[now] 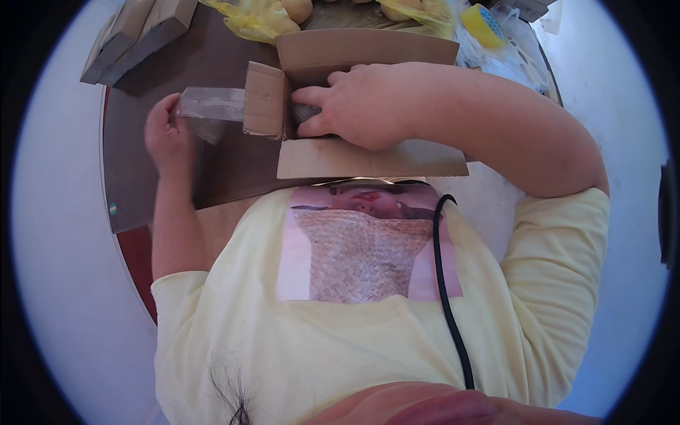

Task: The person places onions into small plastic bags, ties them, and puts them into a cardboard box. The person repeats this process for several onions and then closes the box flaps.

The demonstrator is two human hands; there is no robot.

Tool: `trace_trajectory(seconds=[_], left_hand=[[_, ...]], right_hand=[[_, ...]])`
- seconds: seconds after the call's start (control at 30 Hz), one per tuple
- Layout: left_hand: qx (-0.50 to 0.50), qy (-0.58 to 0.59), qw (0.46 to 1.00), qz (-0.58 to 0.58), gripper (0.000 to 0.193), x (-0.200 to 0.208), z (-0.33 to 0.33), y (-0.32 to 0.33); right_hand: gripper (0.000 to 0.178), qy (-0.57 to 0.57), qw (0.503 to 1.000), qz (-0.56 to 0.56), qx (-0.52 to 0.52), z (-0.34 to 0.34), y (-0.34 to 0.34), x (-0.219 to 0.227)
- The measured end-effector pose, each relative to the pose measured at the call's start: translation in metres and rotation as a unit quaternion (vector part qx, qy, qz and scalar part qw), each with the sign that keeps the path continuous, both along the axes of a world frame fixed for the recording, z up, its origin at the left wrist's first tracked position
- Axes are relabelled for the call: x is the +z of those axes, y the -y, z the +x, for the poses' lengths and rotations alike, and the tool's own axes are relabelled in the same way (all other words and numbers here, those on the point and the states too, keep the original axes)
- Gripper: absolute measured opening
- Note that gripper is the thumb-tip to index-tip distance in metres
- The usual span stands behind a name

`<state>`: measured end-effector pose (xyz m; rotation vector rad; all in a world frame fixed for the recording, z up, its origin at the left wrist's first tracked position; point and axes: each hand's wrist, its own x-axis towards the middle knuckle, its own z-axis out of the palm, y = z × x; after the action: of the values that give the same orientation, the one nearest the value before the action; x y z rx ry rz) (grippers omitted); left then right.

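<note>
An open cardboard box (pixel 372 157) stands at the near edge of the table with its flaps folded outward. From its left flap (pixel 265 100) a strip of clear packing tape (pixel 212 104) stretches out to the left. My left hand (pixel 168 134) is closed on the tape's free end, pinching it between thumb and fingers. Over the box's opening lies my right hand (pixel 365 106), fingers spread and reaching down inside near the left wall. Something greyish and see-through (pixel 304 113) shows beneath those fingers; most of the box's inside is hidden by the hand and forearm.
Cardboard boxes (pixel 142 39) are piled on the brown table (pixel 152 71) at the far left. Yellow plastic bags (pixel 255 20) with round tan items lie behind the open box. At the far right, a yellow tape roll (pixel 483 27) rests among clear plastic bags (pixel 520 64).
</note>
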<state>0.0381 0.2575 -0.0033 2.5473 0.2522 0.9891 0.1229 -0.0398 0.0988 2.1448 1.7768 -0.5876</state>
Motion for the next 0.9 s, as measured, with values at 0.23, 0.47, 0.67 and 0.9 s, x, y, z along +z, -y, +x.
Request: trace_trajectory(seconds=[0.23, 0.47, 0.67, 0.9], left_hand=[[0.001, -0.129, 0.92, 0.371, 0.036, 0.008, -0.015, -0.08], [-0.245, -0.132, 0.956, 0.094, 0.047, 0.079, -0.01, 0.027], [-0.522, -0.171, 0.828, 0.115, 0.027, 0.113, 0.025, 0.105], [-0.437, -0.339, 0.776, 0.305, 0.023, 0.108, 0.069, 0.146]], right_hand=[[0.048, 0.009, 1.0, -0.002, -0.004, 0.002, 0.003, 0.0], [0.049, 0.001, 0.999, 0.044, -0.013, 0.01, 0.01, -0.008], [0.039, -0.054, 0.992, 0.073, -0.092, 0.032, 0.024, 0.0], [0.02, 0.03, 0.981, 0.006, -0.192, 0.037, 0.043, 0.01]])
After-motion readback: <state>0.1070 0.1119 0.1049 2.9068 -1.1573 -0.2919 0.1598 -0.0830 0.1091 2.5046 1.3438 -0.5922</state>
